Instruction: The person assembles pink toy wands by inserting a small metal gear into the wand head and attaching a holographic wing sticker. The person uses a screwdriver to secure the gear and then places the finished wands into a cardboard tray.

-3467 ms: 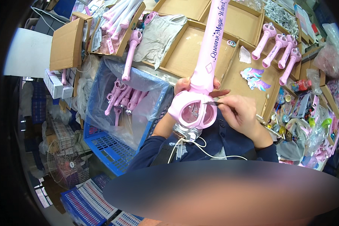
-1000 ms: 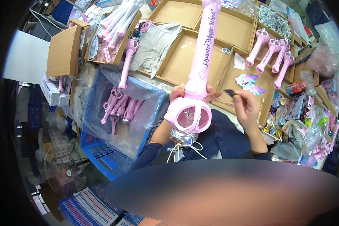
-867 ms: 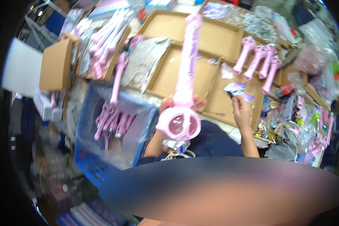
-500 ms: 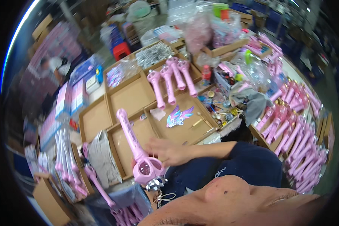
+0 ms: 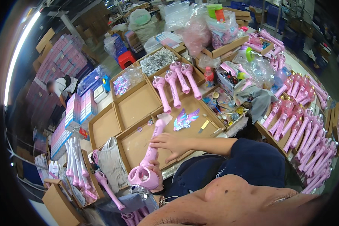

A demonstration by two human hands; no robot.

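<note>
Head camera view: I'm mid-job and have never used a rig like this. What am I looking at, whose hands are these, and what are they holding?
This is one wide fisheye camera worn on a person's head, looking down and sideways, so straight edges bend near the rim. No machine is here: two bare hands do the work. The blurry skin-toned mass at the bottom is the wearer's own body, very close to the lens.

The left hand grips a pink toy wand near its round head. The right hand rests on the wand's shaft.

Under them lie shallow cardboard trays. One holds three more pink wands; another holds wing-shaped stickers. Rows of finished wands lie at the right, white sticks at the left. Another person stands far back.
</note>
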